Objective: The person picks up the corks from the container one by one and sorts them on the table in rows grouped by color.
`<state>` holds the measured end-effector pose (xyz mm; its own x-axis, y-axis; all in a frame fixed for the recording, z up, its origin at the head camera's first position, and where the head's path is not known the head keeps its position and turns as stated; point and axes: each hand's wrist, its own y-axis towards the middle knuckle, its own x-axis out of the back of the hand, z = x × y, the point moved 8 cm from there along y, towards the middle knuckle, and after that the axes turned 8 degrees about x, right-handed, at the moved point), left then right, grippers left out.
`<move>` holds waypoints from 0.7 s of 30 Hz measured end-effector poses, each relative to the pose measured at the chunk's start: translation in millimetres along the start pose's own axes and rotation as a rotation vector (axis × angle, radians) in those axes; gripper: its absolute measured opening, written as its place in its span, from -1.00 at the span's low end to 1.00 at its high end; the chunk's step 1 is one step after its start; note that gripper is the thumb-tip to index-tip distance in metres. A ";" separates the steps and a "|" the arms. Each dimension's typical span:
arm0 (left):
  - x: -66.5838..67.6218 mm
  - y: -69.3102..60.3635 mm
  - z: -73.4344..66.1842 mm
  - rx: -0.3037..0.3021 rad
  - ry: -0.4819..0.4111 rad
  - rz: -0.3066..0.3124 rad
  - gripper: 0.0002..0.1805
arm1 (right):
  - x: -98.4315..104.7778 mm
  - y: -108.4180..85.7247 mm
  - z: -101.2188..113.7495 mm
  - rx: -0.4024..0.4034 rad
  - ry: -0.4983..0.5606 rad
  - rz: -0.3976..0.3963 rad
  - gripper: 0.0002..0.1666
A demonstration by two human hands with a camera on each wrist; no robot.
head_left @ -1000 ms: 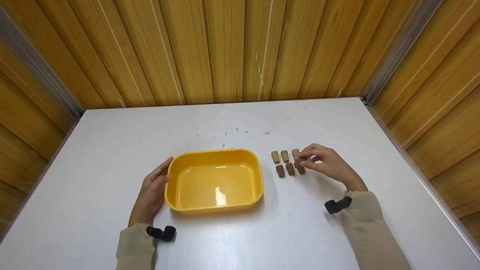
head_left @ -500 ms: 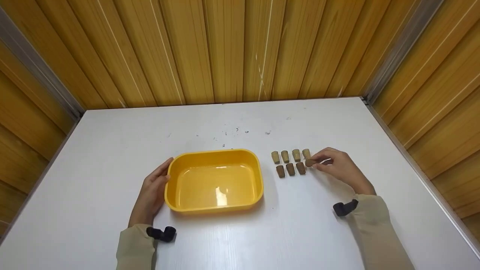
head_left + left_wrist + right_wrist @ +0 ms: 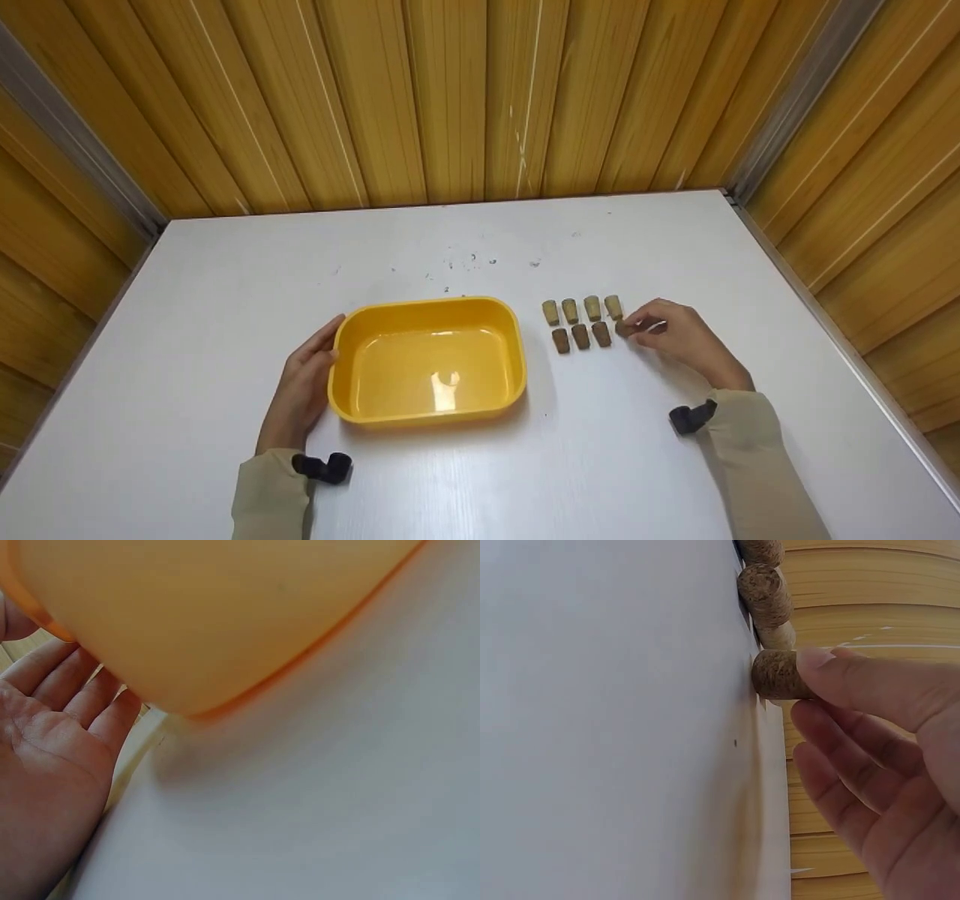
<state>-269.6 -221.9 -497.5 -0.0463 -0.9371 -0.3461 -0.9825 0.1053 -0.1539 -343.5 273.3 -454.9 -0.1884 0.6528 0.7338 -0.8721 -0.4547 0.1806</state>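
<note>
My right hand (image 3: pixel 679 337) pinches a dark brown tapered cork (image 3: pixel 778 675) between thumb and fingers, at the right end of a front row of dark corks (image 3: pixel 581 337). One end of it is at the table, though contact is hard to judge. Just behind runs a row of lighter corks (image 3: pixel 592 308); several stand in line. My left hand (image 3: pixel 304 379) rests along the left side of a yellow plastic basin (image 3: pixel 427 418). In the left wrist view its fingers (image 3: pixel 90 694) lie nearly straight against the outer wall, the thumb near the rim.
The white tabletop (image 3: pixel 480 487) carries small dark marks (image 3: pixel 474 259) behind the basin. Yellow wood-patterned panels (image 3: pixel 450 97) close off the back and both sides. A black camera mount sits on each sleeve cuff (image 3: pixel 274 465).
My right hand has moved right with the dark cork, from over the third pair of corks to the row's end, and lowered it. My left hand and the basin have stayed put.
</note>
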 end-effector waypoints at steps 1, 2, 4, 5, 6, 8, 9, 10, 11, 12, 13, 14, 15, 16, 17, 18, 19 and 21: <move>0.0 0.0 -0.1 -0.002 0.002 0.000 -0.39 | -0.7 0.0 -0.3 0.002 0.003 0.007 -0.71; -0.1 0.1 -0.3 -0.005 0.004 0.001 -0.39 | -1.4 0.0 -0.4 0.005 0.003 0.014 -0.71; -0.3 0.3 -0.8 -0.011 0.006 0.003 -0.39 | -2.3 0.1 -0.7 0.006 0.000 0.023 -0.72; -0.2 0.3 -0.8 -0.011 0.005 0.002 -0.39 | -2.5 0.3 -0.3 0.009 -0.002 0.024 -0.73; 0.1 0.4 -0.6 -0.010 0.004 -0.001 -0.39 | -2.6 0.6 0.1 0.013 -0.005 0.025 -0.74; 0.3 0.8 -0.5 -0.009 0.008 0.000 -0.39 | -2.6 0.9 1.1 0.024 -0.011 0.026 -0.77; 0.4 0.9 -0.3 -0.006 0.010 -0.001 -0.38 | -2.6 1.1 1.7 0.029 -0.016 0.026 -0.77; 0.5 1.1 0.2 -0.002 0.012 -0.002 -0.38 | -2.8 1.1 1.8 0.030 -0.017 0.027 -0.77; 0.6 1.2 0.5 0.001 0.013 -0.002 -0.38 | -3.2 1.1 2.3 0.034 -0.022 0.029 -0.77; 0.7 1.4 0.9 0.003 0.016 0.000 -0.38 | -3.6 1.0 2.2 0.030 -0.023 0.032 -0.76; 0.6 1.5 1.2 0.006 0.018 0.003 -0.38 | -4.0 0.9 2.0 0.025 -0.024 0.034 -0.75; 0.7 1.6 1.6 0.007 0.018 0.004 -0.38 | -4.5 0.9 1.9 0.022 -0.028 0.035 -0.75; 0.9 1.6 1.9 0.009 0.017 0.004 -0.38 | -4.6 0.8 2.2 0.021 -0.030 0.037 -0.74; 0.9 1.7 2.0 0.010 0.015 0.005 -0.38 | -4.6 0.6 2.2 0.016 -0.029 0.039 -0.74; 0.8 1.6 2.0 0.009 0.015 0.007 -0.38 | -4.8 0.6 2.2 0.011 -0.029 0.039 -0.74; 0.7 1.6 2.0 0.008 0.014 0.009 -0.38 | -4.9 0.4 2.0 0.000 -0.023 0.040 -0.73; 0.7 1.6 1.8 0.006 0.014 0.010 -0.38 | -5.0 0.2 2.0 -0.008 -0.021 0.042 -0.73; 0.6 1.7 1.5 0.003 0.015 0.012 -0.38 | -5.3 -0.2 2.0 -0.025 -0.011 0.049 -0.73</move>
<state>-271.0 -221.8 -499.3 -0.0610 -0.9406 -0.3340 -0.9813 0.1178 -0.1525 -341.3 268.7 -457.5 -0.2263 0.6231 0.7487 -0.8731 -0.4706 0.1277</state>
